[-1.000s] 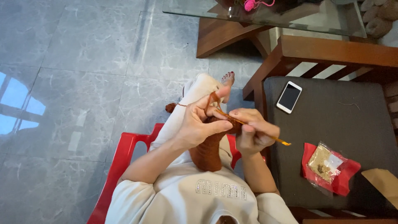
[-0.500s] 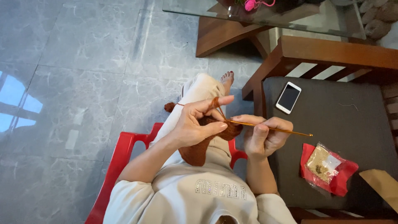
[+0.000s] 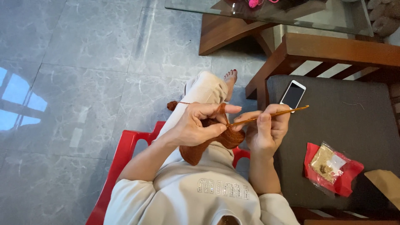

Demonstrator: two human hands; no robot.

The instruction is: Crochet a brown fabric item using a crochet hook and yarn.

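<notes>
I sit on a red plastic chair [image 3: 121,158] and look down at my lap. My left hand [image 3: 200,125] pinches the top edge of a rust-brown crocheted piece [image 3: 196,152], with yarn looped over its index finger. A strand runs left to a small yarn end [image 3: 171,105] by my knee. My right hand [image 3: 266,129] grips a thin golden crochet hook [image 3: 275,113], whose tip meets the work at my left fingers; its handle end points right and slightly up.
To my right stands a wooden chair with a dark grey cushion [image 3: 346,125]. On it lie a white smartphone [image 3: 293,94], a red packet with a clear bag [image 3: 331,168] and a brown paper piece [image 3: 385,183]. A glass-topped wooden table [image 3: 266,16] stands ahead on the grey tiled floor.
My right hand has swung the hook from pointing down-right to nearly level, then tilted its handle end upward. My left index finger stretched out over the work.
</notes>
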